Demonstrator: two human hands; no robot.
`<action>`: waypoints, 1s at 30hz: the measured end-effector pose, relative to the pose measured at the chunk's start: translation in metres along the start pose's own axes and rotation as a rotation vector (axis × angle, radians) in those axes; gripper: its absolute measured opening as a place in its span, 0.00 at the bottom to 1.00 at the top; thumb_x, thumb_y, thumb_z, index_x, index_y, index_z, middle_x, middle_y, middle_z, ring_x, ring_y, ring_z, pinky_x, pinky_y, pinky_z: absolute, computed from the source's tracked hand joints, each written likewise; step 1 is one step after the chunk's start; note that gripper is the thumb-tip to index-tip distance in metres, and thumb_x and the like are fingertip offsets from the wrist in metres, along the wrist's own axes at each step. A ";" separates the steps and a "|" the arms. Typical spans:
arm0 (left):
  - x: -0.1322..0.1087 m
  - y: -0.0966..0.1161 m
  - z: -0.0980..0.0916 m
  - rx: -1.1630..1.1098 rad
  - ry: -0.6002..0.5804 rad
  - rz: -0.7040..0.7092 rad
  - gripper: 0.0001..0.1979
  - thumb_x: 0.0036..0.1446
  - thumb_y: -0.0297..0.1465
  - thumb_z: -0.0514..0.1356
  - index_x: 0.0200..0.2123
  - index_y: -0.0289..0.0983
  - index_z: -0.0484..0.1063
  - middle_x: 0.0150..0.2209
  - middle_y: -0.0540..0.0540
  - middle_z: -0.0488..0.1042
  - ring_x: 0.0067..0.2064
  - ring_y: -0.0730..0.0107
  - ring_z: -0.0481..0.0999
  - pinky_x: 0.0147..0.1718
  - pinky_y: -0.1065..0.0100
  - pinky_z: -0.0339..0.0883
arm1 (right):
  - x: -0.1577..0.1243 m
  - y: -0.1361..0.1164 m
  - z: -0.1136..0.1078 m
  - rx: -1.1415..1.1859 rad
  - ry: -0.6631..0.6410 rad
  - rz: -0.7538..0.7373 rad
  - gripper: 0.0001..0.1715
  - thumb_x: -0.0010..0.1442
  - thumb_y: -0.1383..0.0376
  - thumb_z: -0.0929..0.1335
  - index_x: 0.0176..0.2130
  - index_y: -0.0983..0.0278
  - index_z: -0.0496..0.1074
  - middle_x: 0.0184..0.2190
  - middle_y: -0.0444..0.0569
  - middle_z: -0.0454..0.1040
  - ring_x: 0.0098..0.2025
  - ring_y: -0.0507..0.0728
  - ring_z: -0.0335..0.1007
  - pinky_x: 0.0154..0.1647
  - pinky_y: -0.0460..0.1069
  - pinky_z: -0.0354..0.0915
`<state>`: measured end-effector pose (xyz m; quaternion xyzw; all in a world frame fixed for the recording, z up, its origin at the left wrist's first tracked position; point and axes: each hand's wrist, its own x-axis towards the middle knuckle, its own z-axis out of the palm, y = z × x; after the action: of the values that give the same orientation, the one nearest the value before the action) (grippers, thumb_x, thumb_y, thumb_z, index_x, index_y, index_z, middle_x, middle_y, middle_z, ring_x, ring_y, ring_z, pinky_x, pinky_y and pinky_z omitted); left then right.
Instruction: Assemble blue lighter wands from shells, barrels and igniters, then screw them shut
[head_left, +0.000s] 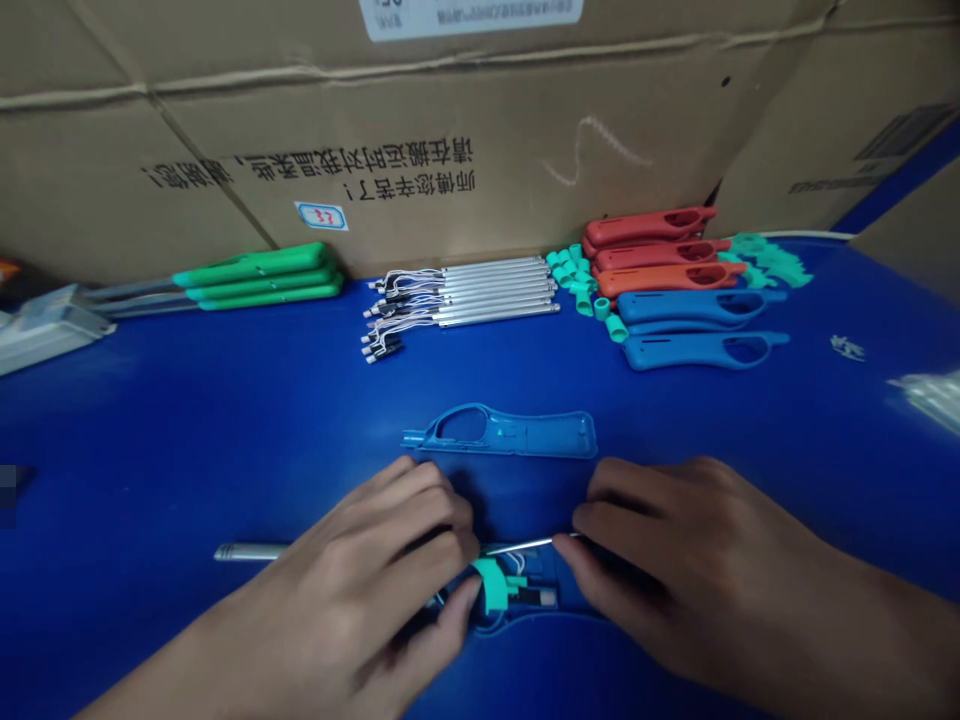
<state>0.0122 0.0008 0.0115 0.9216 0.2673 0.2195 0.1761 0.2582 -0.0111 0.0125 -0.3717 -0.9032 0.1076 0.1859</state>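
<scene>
Blue shell half (pixel 568 592) sits on the desk (pixel 187 430), left hand (pixel 397 565) pinching it by the teal trigger (pixel 493 585), right hand (pixel 667 550) pinching a thin metal rod (pixel 529 545). I'd brace the shell and keep that rod off the white wires (pixel 520 562). Carton (pixel 525 120) has upside-down Chinese, "师傅您辛苦了!"; sticker (pixel 321 216) looks like 33.

Three green handles (pixel 262 278), at least six silver tubes (pixel 495 293) and at least five casings (pixel 671 349) are seen beyond one loose half-shell (pixel 551 435).

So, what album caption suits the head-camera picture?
Left hand at a teal part, right hand pinching a thin silvery rod, a blue shell half lying beyond.
</scene>
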 end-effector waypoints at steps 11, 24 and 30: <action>-0.002 0.000 -0.001 0.030 -0.014 0.029 0.10 0.56 0.22 0.58 0.41 0.33 0.73 0.37 0.43 0.75 0.39 0.64 0.73 0.45 0.59 0.70 | 0.002 -0.003 -0.003 -0.029 -0.052 0.009 0.14 0.64 0.68 0.64 0.26 0.61 0.70 0.23 0.42 0.70 0.25 0.51 0.65 0.24 0.52 0.46; -0.001 0.003 -0.003 0.075 -0.065 -0.020 0.09 0.58 0.24 0.57 0.41 0.37 0.74 0.35 0.45 0.74 0.38 0.65 0.73 0.44 0.59 0.71 | 0.000 0.005 -0.012 -0.046 -0.098 -0.008 0.14 0.65 0.66 0.63 0.28 0.61 0.70 0.25 0.41 0.70 0.25 0.51 0.64 0.26 0.50 0.49; -0.008 -0.002 0.004 0.145 -0.023 -0.024 0.14 0.55 0.37 0.63 0.42 0.35 0.73 0.35 0.43 0.73 0.37 0.61 0.72 0.41 0.56 0.70 | 0.003 0.013 -0.015 -0.055 -0.063 0.018 0.14 0.64 0.65 0.64 0.27 0.62 0.70 0.25 0.43 0.69 0.25 0.51 0.64 0.26 0.49 0.51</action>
<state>0.0075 -0.0028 0.0054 0.9311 0.2917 0.1868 0.1145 0.2710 0.0009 0.0227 -0.3814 -0.9077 0.0960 0.1461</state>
